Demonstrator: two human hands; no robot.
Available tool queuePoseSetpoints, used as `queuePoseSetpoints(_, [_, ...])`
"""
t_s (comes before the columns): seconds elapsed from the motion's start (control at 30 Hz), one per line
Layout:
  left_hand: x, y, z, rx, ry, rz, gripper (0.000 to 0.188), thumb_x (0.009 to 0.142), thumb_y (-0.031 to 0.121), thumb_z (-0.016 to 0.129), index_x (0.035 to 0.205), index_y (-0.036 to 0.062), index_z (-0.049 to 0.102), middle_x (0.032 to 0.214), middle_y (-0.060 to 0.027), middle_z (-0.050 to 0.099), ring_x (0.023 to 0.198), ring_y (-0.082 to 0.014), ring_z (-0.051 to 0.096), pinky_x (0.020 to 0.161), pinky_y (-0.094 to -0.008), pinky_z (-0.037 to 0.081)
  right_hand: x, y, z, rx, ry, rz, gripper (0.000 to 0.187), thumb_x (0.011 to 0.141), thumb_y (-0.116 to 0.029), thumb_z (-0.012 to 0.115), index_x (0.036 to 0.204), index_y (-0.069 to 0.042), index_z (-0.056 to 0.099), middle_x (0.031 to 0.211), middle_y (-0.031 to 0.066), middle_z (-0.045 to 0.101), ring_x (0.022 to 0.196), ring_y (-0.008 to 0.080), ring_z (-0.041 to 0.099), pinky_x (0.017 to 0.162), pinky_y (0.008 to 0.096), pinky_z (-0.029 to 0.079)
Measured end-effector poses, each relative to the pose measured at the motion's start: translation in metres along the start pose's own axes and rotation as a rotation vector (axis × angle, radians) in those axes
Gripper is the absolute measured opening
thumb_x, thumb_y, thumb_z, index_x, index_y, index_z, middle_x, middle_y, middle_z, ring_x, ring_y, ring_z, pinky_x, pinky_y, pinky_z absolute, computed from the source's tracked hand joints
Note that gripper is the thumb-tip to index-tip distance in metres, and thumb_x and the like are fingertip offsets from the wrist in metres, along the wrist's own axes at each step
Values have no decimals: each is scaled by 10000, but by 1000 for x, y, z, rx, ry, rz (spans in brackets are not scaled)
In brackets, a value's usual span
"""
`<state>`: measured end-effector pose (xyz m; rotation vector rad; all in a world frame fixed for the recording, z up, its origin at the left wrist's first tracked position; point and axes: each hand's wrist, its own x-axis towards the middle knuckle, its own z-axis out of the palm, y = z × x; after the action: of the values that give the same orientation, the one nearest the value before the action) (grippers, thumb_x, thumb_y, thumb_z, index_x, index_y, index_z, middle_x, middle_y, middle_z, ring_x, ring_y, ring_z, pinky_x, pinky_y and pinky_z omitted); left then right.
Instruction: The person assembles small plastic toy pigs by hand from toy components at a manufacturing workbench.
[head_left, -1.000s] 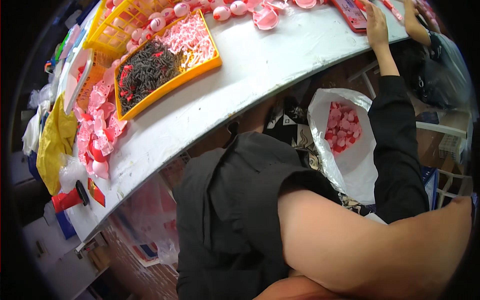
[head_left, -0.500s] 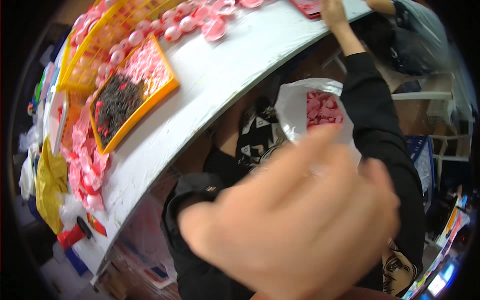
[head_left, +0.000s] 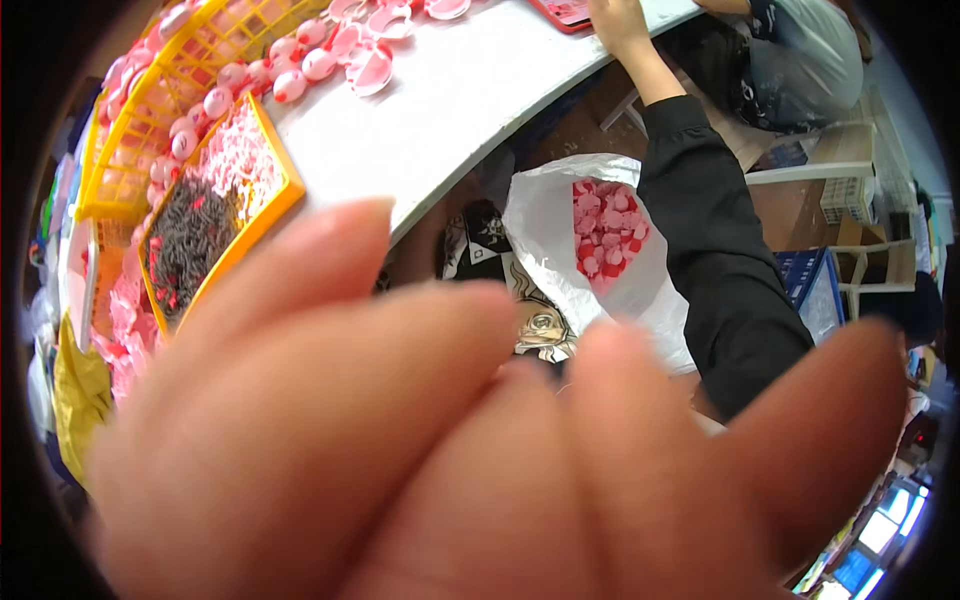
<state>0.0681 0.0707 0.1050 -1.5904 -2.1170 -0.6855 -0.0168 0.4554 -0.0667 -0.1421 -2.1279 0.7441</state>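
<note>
Touching phone (head_left: 567, 12) near worktop's (head_left: 400, 130) edge with right hand (head_left: 622, 32), not showing finger opening or hold; holding left hand (head_left: 480, 470) loosely spread, gripping nothing visible; probably handling light, stiff, slippery, gripping best by sides.

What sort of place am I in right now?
Probably a small assembly workshop: a yellow tray holds black parts and pink parts beside a yellow basket, and a white bag holds pink and red pieces.

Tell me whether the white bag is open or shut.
Open: the white bag's mouth gapes, baring the inside of the white bag and the pink and red pieces in it.
</note>
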Motion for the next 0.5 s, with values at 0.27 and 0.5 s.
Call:
queuePoseSetpoints(0.27, [-4, -2, 31, -124, 372, 185, 218, 813, 215, 699, 636, 88, 682, 539, -10, 516, 603, -185, 589, 611, -322, 534, 7, 32, -5, -317, 34, -270, 431, 1022, -375, 334, 1105, -74, 630, 1119, 121, 625, 1065, 291, 544, 972, 369, 362])
queuePoseSetpoints(0.5, [-41, -10, 36, -131, 485, 266, 249, 771, -6, 588, 530, 4, 526, 466, -44, 474, 473, -171, 546, 507, -315, 550, 3, 34, 9, -228, 126, -251, 382, 983, -385, 448, 1068, -70, 645, 1045, 122, 635, 1047, 308, 543, 956, 385, 391])
